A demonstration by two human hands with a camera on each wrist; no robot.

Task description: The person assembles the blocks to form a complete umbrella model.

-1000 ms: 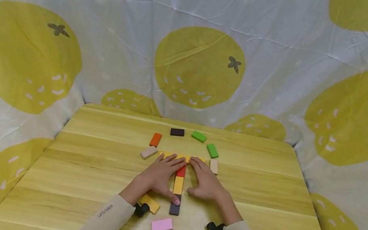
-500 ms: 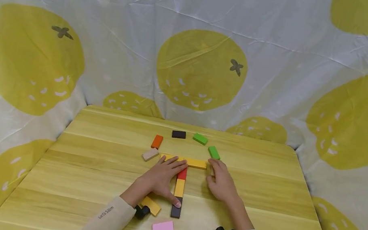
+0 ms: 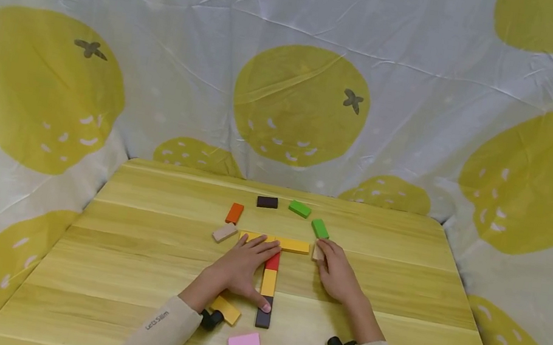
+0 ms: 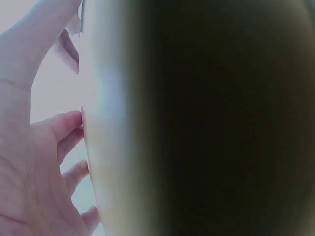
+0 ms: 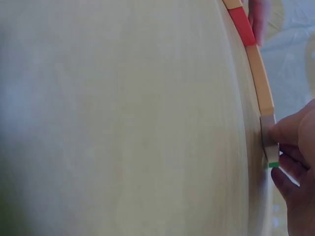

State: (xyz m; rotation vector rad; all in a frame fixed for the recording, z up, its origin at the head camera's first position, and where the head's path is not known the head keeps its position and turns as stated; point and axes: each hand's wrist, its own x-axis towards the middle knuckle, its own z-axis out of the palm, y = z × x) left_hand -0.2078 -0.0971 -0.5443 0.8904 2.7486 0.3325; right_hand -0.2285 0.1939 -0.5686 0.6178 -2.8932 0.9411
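My left hand (image 3: 240, 265) lies with spread fingers over the left part of a row of yellow blocks (image 3: 293, 246), its thumb on a black block (image 3: 263, 319). That black block ends a column with a yellow block (image 3: 269, 283) and a red block (image 3: 273, 261), together forming a T. At the row's right end, my right hand (image 3: 339, 276) pinches a pale wooden block (image 5: 268, 132) between thumb and fingers, low at the tabletop. A green block (image 3: 320, 228) lies just beyond those fingertips. The left wrist view mostly shows a blurred dark surface beside the fingers.
An arc of separate blocks runs behind the T: another pale block (image 3: 224, 233), an orange block (image 3: 235, 213), a dark block (image 3: 267, 202) and a second green block (image 3: 299, 209). Nearer me lie a pink block (image 3: 244, 344) and a loose yellow block (image 3: 226, 310).
My right hand has left the right part of the yellow row, moved right, and taken hold of the pale block there. The left hand has stayed in place.
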